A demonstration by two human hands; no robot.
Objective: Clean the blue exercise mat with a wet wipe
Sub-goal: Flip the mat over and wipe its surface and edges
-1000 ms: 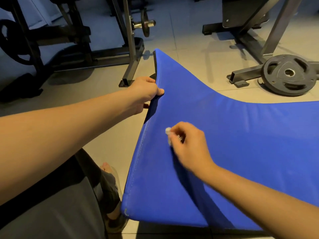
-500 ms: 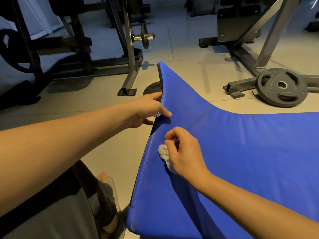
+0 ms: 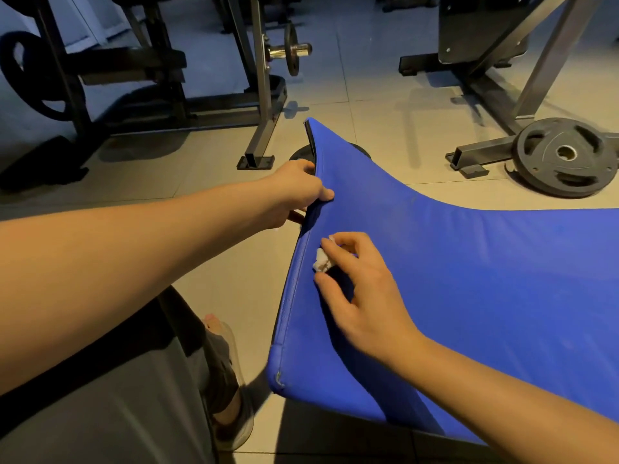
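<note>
The blue exercise mat fills the right half of the view, its left edge lifted off the tiled floor. My left hand grips that raised left edge, thumb on top of the blue surface. My right hand holds a small crumpled white wet wipe under its fingertips, pressing it on the mat just inside the left seam, below my left hand. Most of the wipe is hidden under the fingers.
A black weight plate lies on the floor at the right by a metal machine frame. A rack with a small barbell stub stands behind the mat. My foot in a sandal is at the lower left.
My right hand with the wipe has slid along the mat's left edge. The left hand keeps its grip on the raised edge.
</note>
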